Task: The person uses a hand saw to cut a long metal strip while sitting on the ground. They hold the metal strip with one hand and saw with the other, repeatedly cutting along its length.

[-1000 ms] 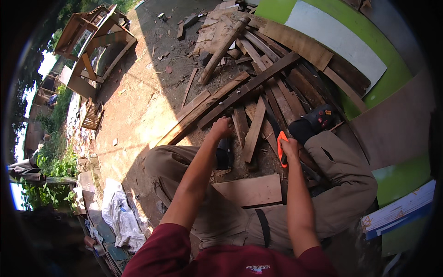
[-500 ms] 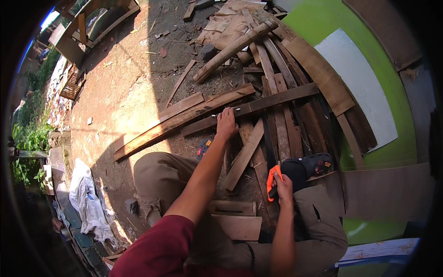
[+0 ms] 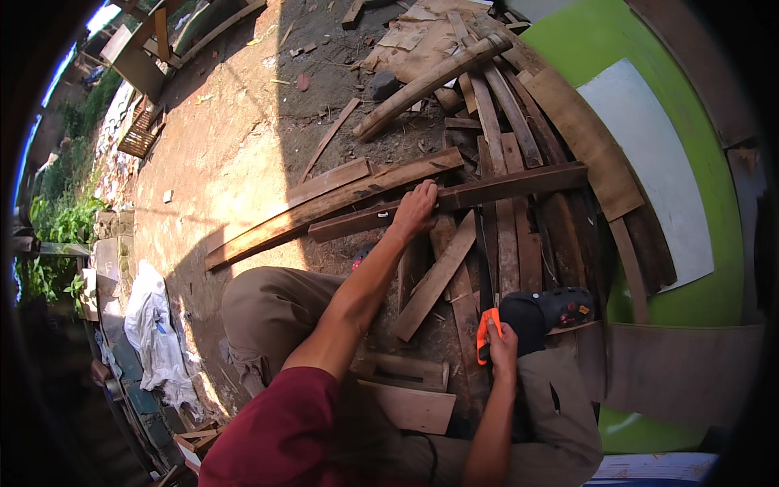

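Observation:
A long dark wooden beam lies slantwise across other planks in front of me. My left hand is closed over it left of its middle, fingers curled on its far edge. Small pale marks show on the beam near that hand. Lower right, beside my shoe, my right hand is wrapped around the orange-and-black handle of what looks like a hand saw. The blade can hardly be told from the dark wood beyond it. A short pale board lies slanted between the two hands.
Two planks lie beyond the beam on the left. Loose timber is heaped at the right, with a thick round-edged post farther off. Green and white sheets stand at the right. A hollow wooden block sits between my legs.
The beam has turned slightly, its left end coming nearer and more of its side showing. My left hand moved with it. The right hand still grips the orange handle; the whole view shifted a little.

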{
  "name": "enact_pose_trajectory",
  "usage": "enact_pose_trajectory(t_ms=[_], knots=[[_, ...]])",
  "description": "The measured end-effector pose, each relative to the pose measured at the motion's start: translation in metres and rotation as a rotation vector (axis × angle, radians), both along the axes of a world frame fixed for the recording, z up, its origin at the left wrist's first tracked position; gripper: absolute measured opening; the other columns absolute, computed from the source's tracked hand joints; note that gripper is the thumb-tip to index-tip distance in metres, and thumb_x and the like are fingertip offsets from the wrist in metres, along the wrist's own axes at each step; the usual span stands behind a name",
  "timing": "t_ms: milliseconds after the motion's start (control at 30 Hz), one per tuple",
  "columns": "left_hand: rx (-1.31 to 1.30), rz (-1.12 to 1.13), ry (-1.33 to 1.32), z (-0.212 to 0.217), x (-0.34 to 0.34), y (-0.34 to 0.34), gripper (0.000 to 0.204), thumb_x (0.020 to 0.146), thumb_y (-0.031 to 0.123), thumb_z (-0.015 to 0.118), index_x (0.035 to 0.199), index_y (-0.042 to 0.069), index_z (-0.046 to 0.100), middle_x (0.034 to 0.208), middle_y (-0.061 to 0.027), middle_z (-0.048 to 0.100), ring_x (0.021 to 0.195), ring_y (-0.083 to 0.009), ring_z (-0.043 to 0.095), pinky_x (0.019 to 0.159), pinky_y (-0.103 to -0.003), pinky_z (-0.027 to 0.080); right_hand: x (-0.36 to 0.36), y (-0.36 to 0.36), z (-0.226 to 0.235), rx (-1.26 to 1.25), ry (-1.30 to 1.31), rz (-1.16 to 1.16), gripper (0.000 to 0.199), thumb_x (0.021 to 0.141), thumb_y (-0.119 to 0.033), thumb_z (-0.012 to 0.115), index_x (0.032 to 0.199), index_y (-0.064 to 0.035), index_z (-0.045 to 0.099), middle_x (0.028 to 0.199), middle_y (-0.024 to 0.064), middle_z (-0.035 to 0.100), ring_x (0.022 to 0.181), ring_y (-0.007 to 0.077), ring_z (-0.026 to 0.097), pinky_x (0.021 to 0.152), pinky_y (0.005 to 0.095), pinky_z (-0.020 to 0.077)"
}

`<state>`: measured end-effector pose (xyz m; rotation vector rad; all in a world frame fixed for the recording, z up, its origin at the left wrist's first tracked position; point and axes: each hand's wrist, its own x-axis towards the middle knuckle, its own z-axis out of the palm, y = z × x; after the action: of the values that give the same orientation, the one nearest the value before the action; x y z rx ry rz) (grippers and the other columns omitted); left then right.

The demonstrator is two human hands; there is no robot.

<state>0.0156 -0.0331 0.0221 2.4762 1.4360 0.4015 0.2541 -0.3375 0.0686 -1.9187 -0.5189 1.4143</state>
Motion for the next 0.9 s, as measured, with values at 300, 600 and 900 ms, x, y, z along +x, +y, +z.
enact_pose_trajectory(t_ms=[300,600,900], knots=[[0.378,-0.068,-0.164,0.066,-0.015,0.026,0.046,0.070,0.005,0.074,0.111,0.005,0.054,0.117,-0.0119,0.066,0.108,-0.0302,0.064,0.091,-0.040,0.047,-0.007,0.002,0.026,-0.013,-0.148,0.066,0.041,0.097,-0.039,0.067,0.085,0.0012,0.065,0.070,0.0059,0.063,0.066,0.0129,0.059,0.063,0.0332,0.0469],[0.138,-0.099,-0.002,-0.011,-0.005,0.032,0.048,0.078,0.004,0.068,0.123,0.003,0.051,0.124,-0.0150,0.058,0.122,-0.0338,0.055,0.101,-0.043,0.044,-0.017,-0.043,0.063,0.033,-0.351,0.141,0.036,0.097,-0.035,0.070,0.087,-0.0011,0.064,0.071,0.0031,0.062,0.062,0.0094,0.059,0.057,0.0284,0.0465],[-0.061,-0.015,0.115,0.001,0.010,0.018,0.074,0.072,0.007,0.076,0.139,0.010,0.046,0.135,-0.0122,0.053,0.132,-0.0317,0.049,0.109,-0.045,0.039,-0.041,-0.102,0.142,0.044,-0.177,-0.044,0.027,0.099,-0.025,0.067,0.092,0.0009,0.064,0.074,0.0023,0.062,0.065,0.0070,0.055,0.059,0.0261,0.0435]])
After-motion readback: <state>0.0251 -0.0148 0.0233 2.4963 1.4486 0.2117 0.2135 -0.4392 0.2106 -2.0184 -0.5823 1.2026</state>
